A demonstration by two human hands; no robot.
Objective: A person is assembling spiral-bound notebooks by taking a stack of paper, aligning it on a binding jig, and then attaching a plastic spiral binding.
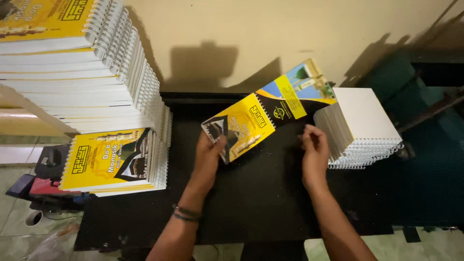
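My left hand (209, 155) grips the lower left edge of a yellow and black printed cover sheet (270, 112) that lies opened out over the black tabletop (261, 198). My right hand (315, 153) rests just right of the sheet's lower edge, fingers curled and pinched, beside a stack of white spiral-bound booklets (363, 126). Whether the right fingers touch the sheet or the stack, I cannot tell.
A tall leaning pile of spiral-bound booklets with yellow covers (82, 63) stands at the left, with a shorter pile (116, 160) in front of it. A beige wall (270, 34) runs behind the table. Dark objects (43, 179) lie on the floor at left.
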